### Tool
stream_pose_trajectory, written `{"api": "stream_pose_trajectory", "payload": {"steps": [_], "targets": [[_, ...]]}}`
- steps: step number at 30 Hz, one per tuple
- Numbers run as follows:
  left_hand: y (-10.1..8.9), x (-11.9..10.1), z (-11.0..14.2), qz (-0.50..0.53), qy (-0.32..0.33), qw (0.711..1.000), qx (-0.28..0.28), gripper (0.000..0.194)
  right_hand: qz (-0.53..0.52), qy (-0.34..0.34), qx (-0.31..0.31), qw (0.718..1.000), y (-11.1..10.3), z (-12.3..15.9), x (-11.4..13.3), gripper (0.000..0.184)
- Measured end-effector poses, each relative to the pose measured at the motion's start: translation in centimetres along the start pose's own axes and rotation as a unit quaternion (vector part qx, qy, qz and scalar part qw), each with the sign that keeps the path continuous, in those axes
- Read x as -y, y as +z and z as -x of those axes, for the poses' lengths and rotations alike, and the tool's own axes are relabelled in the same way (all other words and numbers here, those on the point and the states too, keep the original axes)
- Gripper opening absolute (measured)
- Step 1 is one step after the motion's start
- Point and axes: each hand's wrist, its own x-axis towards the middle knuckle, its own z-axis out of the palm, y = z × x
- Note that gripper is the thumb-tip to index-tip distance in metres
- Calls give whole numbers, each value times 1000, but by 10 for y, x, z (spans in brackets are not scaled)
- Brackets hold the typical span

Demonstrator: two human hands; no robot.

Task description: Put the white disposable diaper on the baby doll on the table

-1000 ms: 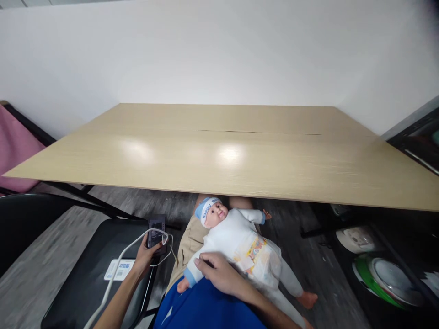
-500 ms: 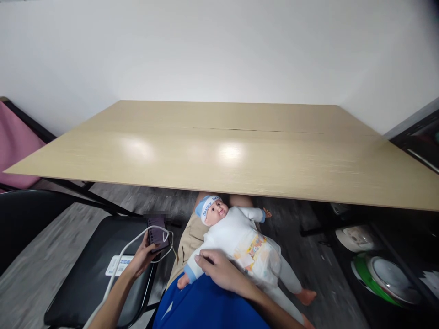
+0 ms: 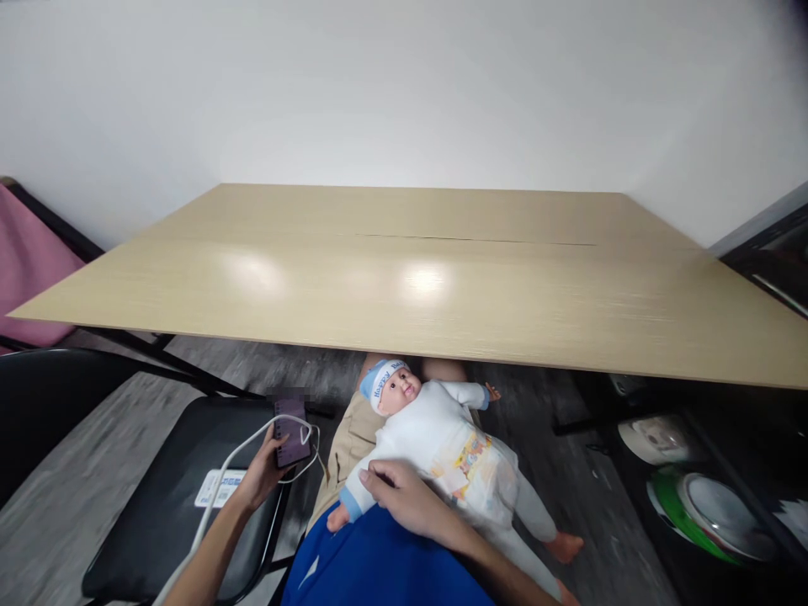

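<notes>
My left hand is wrapped round a phone above the chair seat, its thumb at the screen. A white charging cable loops over the phone and runs down along my forearm. A baby doll in white clothes and a diaper lies on its back across my lap, its face up. On its head is a blue and white hat. My right hand is closed and rests against the doll's side by the sleeve; its curled fingers are mostly hidden, so what they grip, if anything, does not show.
A wooden table spans the view in front of my lap. At left stands a black chair bearing a printed white label; a pink chair is beyond. Below right, a shelf holds a green-rimmed round container and a white item.
My left thumb has shifted slightly upward on the phone screen. The doll and my right hand have stayed in place.
</notes>
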Motion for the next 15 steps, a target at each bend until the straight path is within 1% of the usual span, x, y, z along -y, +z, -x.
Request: {"api": "stream_pose_trajectory", "payload": {"steps": [6, 9, 12, 15], "targets": [[-9, 10, -9, -3, 1, 1000, -22, 93, -3, -4, 0, 1000, 1, -1, -4, 55], [-11, 14, -13, -10, -4, 1000, -29, 93, -3, -2, 5, 1000, 1, -1, -4, 57], [-11, 14, -15, -8, -12, 999, -41, 83, -7, 3, 5, 1000, 0, -1, -3, 58], [-12, 14, -16, 4, -3, 1000, -14, 69, -7, 0, 2, 1000, 1, -2, -3, 58]]}}
